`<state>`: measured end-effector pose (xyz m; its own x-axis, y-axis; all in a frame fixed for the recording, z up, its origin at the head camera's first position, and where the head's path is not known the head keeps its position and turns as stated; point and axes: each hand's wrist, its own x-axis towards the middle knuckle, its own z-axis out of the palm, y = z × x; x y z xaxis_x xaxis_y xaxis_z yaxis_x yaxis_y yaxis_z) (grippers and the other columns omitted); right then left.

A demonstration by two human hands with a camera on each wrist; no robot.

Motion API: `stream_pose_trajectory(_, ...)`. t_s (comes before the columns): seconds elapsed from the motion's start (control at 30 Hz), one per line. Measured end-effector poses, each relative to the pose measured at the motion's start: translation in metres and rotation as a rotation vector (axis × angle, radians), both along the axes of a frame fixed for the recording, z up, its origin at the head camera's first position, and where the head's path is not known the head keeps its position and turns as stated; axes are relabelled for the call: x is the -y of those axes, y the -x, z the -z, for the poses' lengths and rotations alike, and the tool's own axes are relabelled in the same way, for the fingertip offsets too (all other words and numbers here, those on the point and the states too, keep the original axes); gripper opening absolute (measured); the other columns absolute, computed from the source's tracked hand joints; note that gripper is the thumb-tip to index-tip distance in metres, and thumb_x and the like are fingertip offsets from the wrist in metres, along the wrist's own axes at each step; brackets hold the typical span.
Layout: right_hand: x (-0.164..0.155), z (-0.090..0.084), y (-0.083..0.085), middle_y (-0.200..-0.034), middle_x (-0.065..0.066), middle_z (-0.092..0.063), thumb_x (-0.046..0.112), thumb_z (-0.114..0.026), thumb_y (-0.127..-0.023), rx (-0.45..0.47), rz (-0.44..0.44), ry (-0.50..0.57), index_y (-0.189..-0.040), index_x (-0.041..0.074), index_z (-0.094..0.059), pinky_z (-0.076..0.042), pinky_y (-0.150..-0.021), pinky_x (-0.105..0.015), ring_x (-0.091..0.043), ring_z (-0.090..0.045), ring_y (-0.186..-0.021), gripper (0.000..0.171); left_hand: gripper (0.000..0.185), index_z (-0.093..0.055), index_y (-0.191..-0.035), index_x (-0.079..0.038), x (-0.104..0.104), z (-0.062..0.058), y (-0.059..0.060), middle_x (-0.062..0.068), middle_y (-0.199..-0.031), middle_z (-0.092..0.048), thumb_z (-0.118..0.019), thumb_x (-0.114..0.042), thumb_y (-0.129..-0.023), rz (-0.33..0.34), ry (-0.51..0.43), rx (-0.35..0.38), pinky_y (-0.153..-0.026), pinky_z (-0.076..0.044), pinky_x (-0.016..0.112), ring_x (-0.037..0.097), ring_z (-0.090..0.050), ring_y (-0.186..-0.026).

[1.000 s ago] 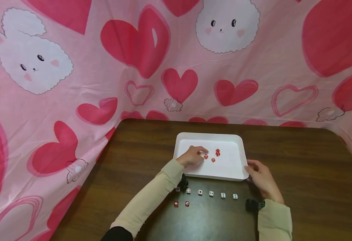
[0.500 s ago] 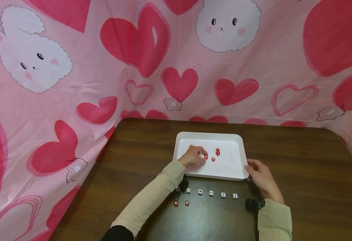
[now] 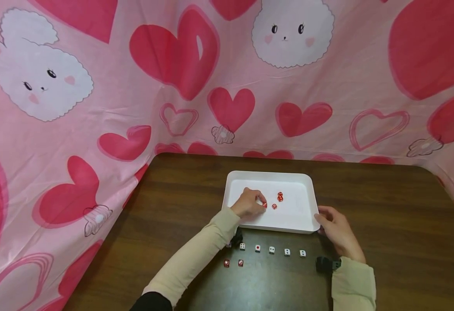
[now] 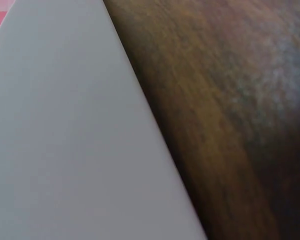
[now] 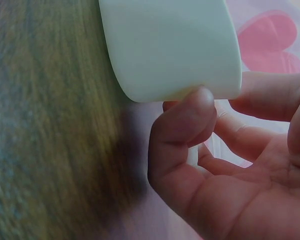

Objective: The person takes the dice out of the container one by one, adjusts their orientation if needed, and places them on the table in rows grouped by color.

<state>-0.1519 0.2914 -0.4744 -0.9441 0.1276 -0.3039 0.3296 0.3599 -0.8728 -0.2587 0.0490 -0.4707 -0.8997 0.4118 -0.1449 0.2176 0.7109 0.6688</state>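
My left hand is down in the white tray, its thumb and index finger pinching a red die. Beside that lies another red die, and two more red dice touch each other farther back. My right hand holds the tray's near right corner; in the right wrist view its bent thumb presses against the white wall. The left wrist view has only the tray's outer side and the table, with the left fingers out of sight.
On the brown table in front of the tray, several white dice form a row, the leftmost partly hidden by the left wrist's camera. Two red dice sit nearer the person. A pink heart-patterned cloth hangs behind and at the sides.
The left thumb and index finger have come together on the red die, which has turned and shifted slightly toward the person. The right hand stays at the tray's corner.
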Motion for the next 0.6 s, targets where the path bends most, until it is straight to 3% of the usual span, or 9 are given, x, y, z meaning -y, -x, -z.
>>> stream_pose_trajectory(0.3, 0.0015, 0.0005, -0.0012, -0.133, -0.030, -0.044, 0.025, -0.046, -0.102, -0.003, 0.008, -0.003, -0.143, -0.007, -0.034, -0.052, -0.072, -0.023, -0.027, -0.056, -0.099, 0.052, 0.016, -0.071, -0.091, -0.005, 0.0012, -0.0006, -0.0015, 0.004, -0.085, -0.046, -0.076, -0.009, -0.076, -0.002, 0.004, -0.004, -0.075, -0.036, 0.024, 0.015, -0.039, -0.087)
stream_pose_trajectory(0.6, 0.0029, 0.0022, -0.0033, -0.132, -0.029, -0.046, 0.024, -0.045, -0.102, -0.008, 0.007, -0.007, -0.142, -0.006, -0.035, -0.052, -0.073, -0.022, -0.026, -0.057, -0.098, 0.052, 0.015, -0.073, -0.090, -0.005, 0.0028, 0.0030, -0.0013, 0.007, -0.089, -0.057, -0.075, -0.008, -0.075, -0.013, 0.009, -0.020, -0.080, -0.038, 0.024, 0.015, -0.044, -0.088)
